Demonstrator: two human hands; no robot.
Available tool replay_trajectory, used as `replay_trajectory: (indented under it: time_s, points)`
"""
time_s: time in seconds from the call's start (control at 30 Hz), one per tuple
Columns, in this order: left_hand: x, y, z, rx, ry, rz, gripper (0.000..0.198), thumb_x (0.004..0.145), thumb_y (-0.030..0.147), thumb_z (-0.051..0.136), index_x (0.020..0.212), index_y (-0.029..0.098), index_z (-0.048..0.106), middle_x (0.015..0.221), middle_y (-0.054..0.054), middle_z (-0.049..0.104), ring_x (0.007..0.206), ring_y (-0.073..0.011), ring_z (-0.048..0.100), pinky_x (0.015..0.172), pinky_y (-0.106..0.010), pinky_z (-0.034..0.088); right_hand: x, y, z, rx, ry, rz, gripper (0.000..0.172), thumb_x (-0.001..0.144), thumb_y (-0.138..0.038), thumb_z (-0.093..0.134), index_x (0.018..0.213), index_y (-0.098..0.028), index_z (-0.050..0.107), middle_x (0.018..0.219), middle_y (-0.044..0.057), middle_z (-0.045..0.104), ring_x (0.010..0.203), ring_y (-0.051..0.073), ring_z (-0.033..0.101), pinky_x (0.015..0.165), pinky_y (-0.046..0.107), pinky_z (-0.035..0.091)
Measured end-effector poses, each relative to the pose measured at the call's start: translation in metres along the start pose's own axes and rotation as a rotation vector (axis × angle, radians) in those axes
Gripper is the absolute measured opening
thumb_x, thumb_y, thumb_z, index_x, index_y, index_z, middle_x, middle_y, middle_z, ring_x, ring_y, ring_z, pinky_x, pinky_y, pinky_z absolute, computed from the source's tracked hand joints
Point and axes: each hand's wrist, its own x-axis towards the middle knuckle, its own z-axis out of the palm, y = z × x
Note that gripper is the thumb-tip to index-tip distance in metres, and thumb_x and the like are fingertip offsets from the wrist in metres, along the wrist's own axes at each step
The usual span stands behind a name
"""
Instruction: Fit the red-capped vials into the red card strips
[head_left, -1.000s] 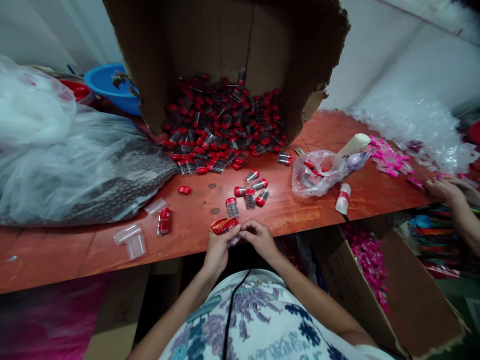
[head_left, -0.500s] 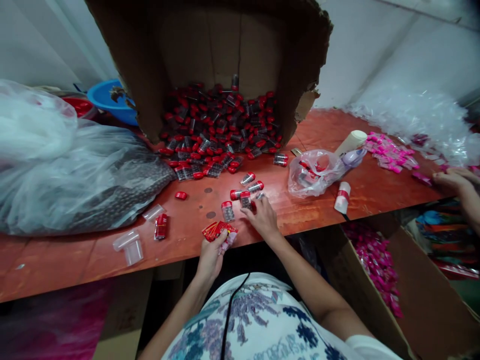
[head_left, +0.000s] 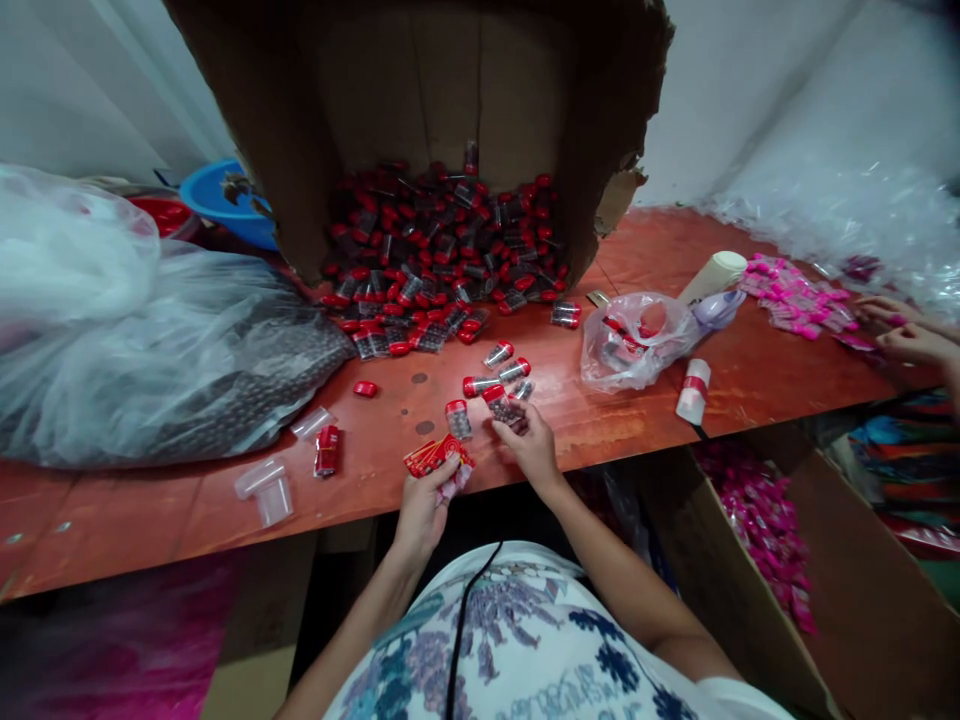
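My left hand (head_left: 422, 497) is closed on a small stack of red printed cards (head_left: 434, 454) and a bit of clear plastic at the near edge of the red-brown table (head_left: 750, 370). My right hand (head_left: 531, 440) grips a small clear vial with a red cap (head_left: 504, 406), just lifted off the table. A few loose red-capped vials (head_left: 495, 372) lie just beyond my right hand. A big heap of the same vials (head_left: 442, 255) spills out of a tipped cardboard box (head_left: 420, 100) at the back.
A large clear plastic bag (head_left: 135, 330) fills the left. Empty clear cases (head_left: 264, 487) and a red packet (head_left: 328, 449) lie front left. A small plastic bag (head_left: 636, 340), a white roll (head_left: 691, 391), pink items (head_left: 795, 300) and another person's hands (head_left: 904, 330) are to the right. A carton of pink items (head_left: 757, 520) stands under the table.
My right hand left the cards, reached forward to the loose vials and has closed on one, drawing it back. My left hand stays at the table edge with the cards.
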Motion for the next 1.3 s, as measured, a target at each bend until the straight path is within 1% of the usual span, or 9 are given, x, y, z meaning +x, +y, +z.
replay_trajectory:
  time_s: [0.07, 0.13, 0.2, 0.27, 0.53, 0.7, 0.87, 1.13, 1.3]
  points:
    - [0.001, 0.001, 0.003, -0.009, -0.009, 0.003, 0.02, 0.056, 0.003, 0.077, 0.073, 0.01, 0.069, 0.07, -0.004, 0.07, 0.061, -0.0142, 0.065, 0.061, -0.025, 0.057, -0.001, -0.002, 0.003, 0.302, 0.001, 0.108, 0.043, 0.069, -0.033, 0.07, 0.107, -0.02, 0.057, 0.087, 0.002, 0.066, 0.071, 0.014, 0.06, 0.068, 0.028, 0.049]
    - [0.001, 0.001, 0.005, -0.008, -0.01, -0.003, 0.019, 0.056, 0.002, 0.076, 0.072, 0.009, 0.069, 0.069, -0.004, 0.07, 0.06, -0.0144, 0.065, 0.059, -0.025, 0.057, 0.0, -0.007, 0.007, 0.539, -0.003, 0.181, 0.043, 0.065, -0.029, 0.073, 0.103, -0.02, 0.056, 0.088, 0.001, 0.067, 0.074, 0.014, 0.062, 0.067, 0.026, 0.05]
    - [0.001, 0.002, 0.005, -0.003, -0.003, -0.01, 0.018, 0.057, 0.001, 0.075, 0.072, 0.009, 0.069, 0.068, -0.004, 0.07, 0.059, -0.0144, 0.065, 0.058, -0.025, 0.057, 0.003, -0.014, 0.009, 0.668, -0.012, 0.214, 0.043, 0.062, -0.025, 0.076, 0.099, -0.021, 0.056, 0.087, 0.0, 0.067, 0.074, 0.013, 0.062, 0.065, 0.025, 0.05]
    - [0.0, 0.003, 0.003, 0.006, 0.002, -0.015, 0.016, 0.058, 0.001, 0.074, 0.071, 0.01, 0.068, 0.067, -0.004, 0.069, 0.057, -0.014, 0.065, 0.057, -0.025, 0.057, 0.007, -0.023, 0.01, 0.72, -0.011, 0.219, 0.041, 0.061, -0.023, 0.077, 0.096, -0.021, 0.057, 0.084, -0.002, 0.067, 0.072, 0.012, 0.062, 0.063, 0.024, 0.05]
    - [-0.004, 0.003, -0.007, 0.026, 0.031, -0.051, 0.014, 0.064, -0.002, 0.068, 0.072, 0.009, 0.067, 0.068, -0.005, 0.069, 0.059, -0.0133, 0.066, 0.059, -0.023, 0.057, 0.023, -0.055, 0.007, 0.736, 0.019, 0.118, 0.038, 0.06, -0.022, 0.077, 0.092, -0.02, 0.056, 0.079, -0.002, 0.065, 0.068, 0.011, 0.06, 0.06, 0.023, 0.05]
    - [-0.008, 0.004, -0.004, 0.034, 0.041, -0.06, 0.014, 0.067, -0.005, 0.064, 0.072, 0.008, 0.067, 0.066, -0.005, 0.069, 0.057, -0.0139, 0.066, 0.057, -0.023, 0.057, 0.03, -0.073, 0.002, 0.722, 0.052, 0.083, 0.038, 0.061, -0.024, 0.077, 0.091, -0.02, 0.055, 0.08, -0.003, 0.063, 0.066, 0.011, 0.059, 0.058, 0.023, 0.049]
    - [-0.01, 0.004, 0.001, 0.022, 0.041, -0.058, 0.016, 0.07, -0.006, 0.061, 0.073, 0.009, 0.067, 0.07, -0.006, 0.07, 0.06, -0.0131, 0.067, 0.061, -0.023, 0.058, 0.034, -0.084, -0.005, 0.703, 0.095, 0.043, 0.037, 0.064, -0.026, 0.076, 0.093, -0.02, 0.053, 0.081, -0.002, 0.062, 0.065, 0.011, 0.059, 0.054, 0.022, 0.048]
    - [-0.01, 0.002, 0.004, 0.015, 0.045, -0.075, 0.016, 0.073, -0.006, 0.059, 0.075, 0.008, 0.066, 0.071, -0.006, 0.07, 0.06, -0.0131, 0.067, 0.061, -0.023, 0.058, 0.034, -0.089, -0.011, 0.623, 0.102, -0.066, 0.034, 0.067, -0.024, 0.074, 0.097, -0.021, 0.056, 0.087, -0.001, 0.064, 0.075, 0.012, 0.061, 0.068, 0.025, 0.05]
    - [-0.014, 0.002, 0.004, 0.009, 0.041, -0.066, 0.017, 0.073, -0.006, 0.058, 0.075, 0.008, 0.066, 0.069, -0.005, 0.069, 0.057, -0.0124, 0.066, 0.059, -0.022, 0.058, 0.028, -0.1, -0.019, 0.58, 0.095, -0.134, 0.032, 0.069, -0.024, 0.073, 0.097, -0.021, 0.057, 0.089, 0.0, 0.065, 0.078, 0.012, 0.062, 0.07, 0.025, 0.05]
